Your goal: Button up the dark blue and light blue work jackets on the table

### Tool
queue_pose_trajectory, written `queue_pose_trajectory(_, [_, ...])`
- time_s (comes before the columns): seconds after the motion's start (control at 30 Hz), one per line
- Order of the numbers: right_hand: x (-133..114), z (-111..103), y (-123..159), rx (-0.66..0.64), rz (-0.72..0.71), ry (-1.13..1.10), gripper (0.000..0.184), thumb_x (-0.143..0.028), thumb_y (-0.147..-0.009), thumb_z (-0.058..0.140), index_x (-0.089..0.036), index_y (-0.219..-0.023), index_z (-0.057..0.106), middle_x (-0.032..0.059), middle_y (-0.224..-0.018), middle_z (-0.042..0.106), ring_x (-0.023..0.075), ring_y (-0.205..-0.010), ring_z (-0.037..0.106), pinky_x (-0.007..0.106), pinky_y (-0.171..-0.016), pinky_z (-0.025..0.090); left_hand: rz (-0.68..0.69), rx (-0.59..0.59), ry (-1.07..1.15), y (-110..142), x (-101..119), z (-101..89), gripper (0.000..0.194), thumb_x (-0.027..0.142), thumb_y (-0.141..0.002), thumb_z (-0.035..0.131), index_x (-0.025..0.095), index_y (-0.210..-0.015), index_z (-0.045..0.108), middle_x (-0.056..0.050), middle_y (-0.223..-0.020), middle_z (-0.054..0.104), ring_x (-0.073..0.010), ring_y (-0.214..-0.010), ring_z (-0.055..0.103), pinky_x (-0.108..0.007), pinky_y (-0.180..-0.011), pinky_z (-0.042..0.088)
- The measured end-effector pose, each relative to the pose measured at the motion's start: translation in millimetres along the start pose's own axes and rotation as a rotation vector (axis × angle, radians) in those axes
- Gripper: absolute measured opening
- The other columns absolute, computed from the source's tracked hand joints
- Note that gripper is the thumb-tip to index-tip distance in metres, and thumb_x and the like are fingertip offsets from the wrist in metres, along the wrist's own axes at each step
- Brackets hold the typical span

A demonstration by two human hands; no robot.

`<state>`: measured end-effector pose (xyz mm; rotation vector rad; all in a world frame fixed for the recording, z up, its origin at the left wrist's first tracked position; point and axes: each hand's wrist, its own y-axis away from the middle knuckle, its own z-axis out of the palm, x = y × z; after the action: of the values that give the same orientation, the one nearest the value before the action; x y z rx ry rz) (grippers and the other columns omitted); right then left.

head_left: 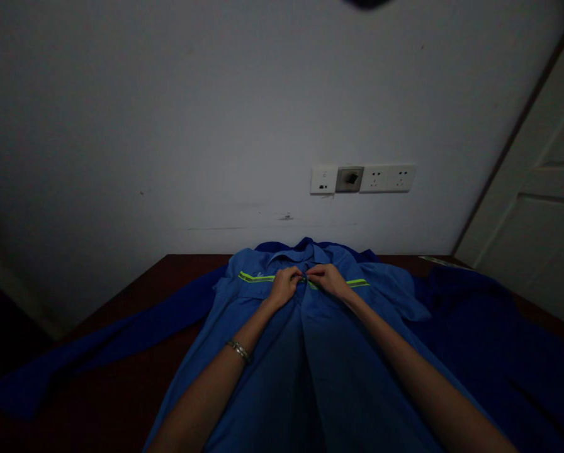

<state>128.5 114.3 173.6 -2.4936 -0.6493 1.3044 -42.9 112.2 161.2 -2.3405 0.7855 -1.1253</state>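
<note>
A light blue short-sleeved work shirt (258, 352) with yellow-green chest stripes lies spread in front of me, its collar toward the wall. My left hand (286, 284) pinches one front edge of the shirt at chest height. Close beside it, my right hand (328, 280) pinches the opposite front edge, and the fingertips of both almost meet at the centre line. Any button between the fingers is too small to make out. Below the hands the two front panels hang slightly apart. A metal bracelet (238, 351) circles my left wrist.
Under the shirt lies a darker blue garment (135, 336), one sleeve stretched left and more cloth bunched at the right. Both rest on a dark red-brown table (145, 292) against a pale wall (216, 126). Wall sockets (388, 178) sit above; a white panelled door (541, 220) stands right.
</note>
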Motion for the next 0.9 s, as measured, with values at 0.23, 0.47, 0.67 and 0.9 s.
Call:
queue_pose_trajectory(0.23, [0.8, 1.3, 1.4, 0.022, -0.012, -0.01, 0.02, -0.027, -0.068, 0.057, -0.015, -0.075, 0.07, 0.006, -0.079, 0.068, 0.0183, -0.074, 0.061, 0.028, -0.069, 0.046, -0.019, -0.018, -0.007, 0.8, 1.3, 1.3, 0.016, 0.013, -0.077, 0.049, 0.017, -0.08, 0.065, -0.001, -0.077, 0.067, -0.0139, -0.073, 0.059, -0.022, -0.069, 0.042])
queue_pose_trajectory(0.47, [-2.7, 11.9, 3.6, 0.161, 0.055, -0.064, 0.018, -0.027, -0.068, 0.056, -0.014, -0.077, 0.067, 0.0042, -0.07, 0.067, 0.0163, -0.064, 0.06, 0.026, -0.062, 0.046, -0.071, 0.071, 0.095, 0.3, 1.6, 5.7, 0.015, 0.009, -0.074, 0.051, 0.016, -0.077, 0.064, -0.002, -0.077, 0.067, -0.0139, -0.074, 0.061, -0.023, -0.07, 0.044])
queue_pose_trajectory(0.67, [-5.7, 13.3, 6.4, 0.177, -0.074, 0.063, 0.016, -0.023, -0.073, 0.053, -0.014, -0.076, 0.065, 0.0052, -0.075, 0.066, 0.0154, -0.069, 0.06, 0.026, -0.067, 0.045, -0.155, 0.107, 0.168, -0.9, 2.7, 8.9, 0.013, 0.007, -0.071, 0.053, 0.014, -0.074, 0.064, -0.003, -0.075, 0.067, -0.0137, -0.073, 0.062, -0.023, -0.069, 0.046])
queue_pose_trajectory(0.9, [-6.4, 9.3, 8.6, 0.128, -0.203, 0.199, 0.013, -0.018, -0.076, 0.052, -0.016, -0.079, 0.064, 0.0051, -0.079, 0.064, 0.0156, -0.075, 0.058, 0.028, -0.072, 0.044, -0.13, 0.073, 0.143, 0.9, 3.4, 7.4, 0.015, 0.006, -0.071, 0.053, 0.014, -0.075, 0.064, -0.003, -0.077, 0.067, -0.0139, -0.074, 0.062, -0.024, -0.071, 0.046])
